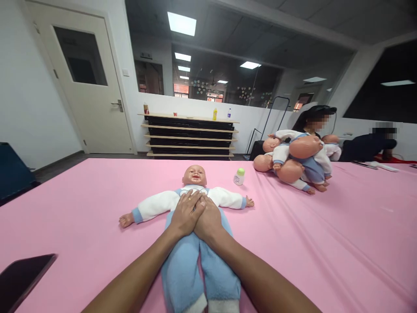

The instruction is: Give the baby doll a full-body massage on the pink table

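Observation:
A baby doll (pixel 194 176) lies on its back in front of me, its head away from me and its arms spread wide. It wears a white top with blue cuffs and light blue trousers. My left hand (pixel 188 211) rests flat on the doll's chest and belly, fingers stretched out. Beside it my right hand (pixel 208 215) lies the same way, the two touching and overlapping at the thumbs. Neither hand grips anything. Just past the doll's outstretched arm stands a small white bottle (pixel 239 177) with a green cap.
A pink sheet (pixel 91 195) covers the table, creased at the right. Several more dolls (pixel 293 161) are heaped at the back right, near a person in a dark cap. A dark phone-like slab (pixel 26 278) lies at the left edge. Beyond stand stacked boards (pixel 190 134) with bottles on top.

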A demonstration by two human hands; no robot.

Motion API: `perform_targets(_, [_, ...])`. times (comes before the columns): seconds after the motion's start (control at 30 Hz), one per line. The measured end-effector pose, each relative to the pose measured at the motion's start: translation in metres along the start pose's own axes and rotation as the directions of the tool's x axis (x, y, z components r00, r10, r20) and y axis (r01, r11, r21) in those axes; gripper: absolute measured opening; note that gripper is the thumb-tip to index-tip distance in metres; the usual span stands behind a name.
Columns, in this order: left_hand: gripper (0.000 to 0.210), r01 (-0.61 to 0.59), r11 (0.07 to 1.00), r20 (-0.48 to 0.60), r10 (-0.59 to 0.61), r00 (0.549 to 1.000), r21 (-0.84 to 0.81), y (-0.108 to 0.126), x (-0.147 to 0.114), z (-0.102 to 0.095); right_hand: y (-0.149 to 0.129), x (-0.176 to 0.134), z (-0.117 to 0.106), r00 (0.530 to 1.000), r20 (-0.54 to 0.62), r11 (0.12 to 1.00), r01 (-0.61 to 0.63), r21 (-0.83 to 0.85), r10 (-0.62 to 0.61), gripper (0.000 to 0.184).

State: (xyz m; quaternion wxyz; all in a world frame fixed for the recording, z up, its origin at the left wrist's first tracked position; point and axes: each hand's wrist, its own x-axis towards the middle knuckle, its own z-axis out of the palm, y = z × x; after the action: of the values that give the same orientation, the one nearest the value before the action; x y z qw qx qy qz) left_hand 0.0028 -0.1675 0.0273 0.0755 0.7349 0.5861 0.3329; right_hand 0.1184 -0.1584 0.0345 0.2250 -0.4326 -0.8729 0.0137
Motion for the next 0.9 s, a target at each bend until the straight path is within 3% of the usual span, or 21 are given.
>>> perform_targets(0.17, [0.056,0.101,0.993,0.135,-0.092,0.987,-0.063,-0.016,0.009,0.001,-0.002,-0.005,-0.002,0.981,-0.087,0.981,0.178,0.080,-0.171,0.045])
perform_targets(0.3, [0.059,0.236,0.969,0.026,-0.239,0.971,0.068,-0.018,0.008,0.010,0.000,-0.004,-0.002,0.978,-0.109,0.972,0.190,0.137,-0.176,0.050])
perform_targets(0.47, [0.066,0.405,0.907,-0.079,-0.398,0.914,0.115,-0.015,0.005,0.016,0.005,0.000,-0.005,0.989,0.000,0.979,0.148,0.139,-0.149,0.064])
perform_targets(0.63, [0.068,0.460,0.883,-0.162,-0.442,0.882,0.092,-0.009,0.001,0.015,0.008,0.002,-0.002,0.998,0.062,0.997,-0.014,0.080,0.009,0.069])
perform_targets(0.7, [0.066,0.425,0.903,-0.227,-0.400,0.888,0.070,-0.004,-0.003,0.014,0.008,0.003,-0.001,0.993,0.065,0.994,-0.104,0.043,0.101,0.066])
perform_targets(0.8, [0.065,0.234,0.970,-0.308,-0.204,0.929,0.066,0.003,-0.010,0.010,0.006,0.003,-0.001,0.975,0.076,0.978,-0.208,-0.007,0.208,0.067])
perform_targets(0.9, [0.059,-0.019,0.999,-0.243,0.031,0.970,0.051,0.006,-0.013,0.005,0.003,0.002,-0.002,0.959,0.091,0.963,-0.264,-0.059,0.269,0.073])
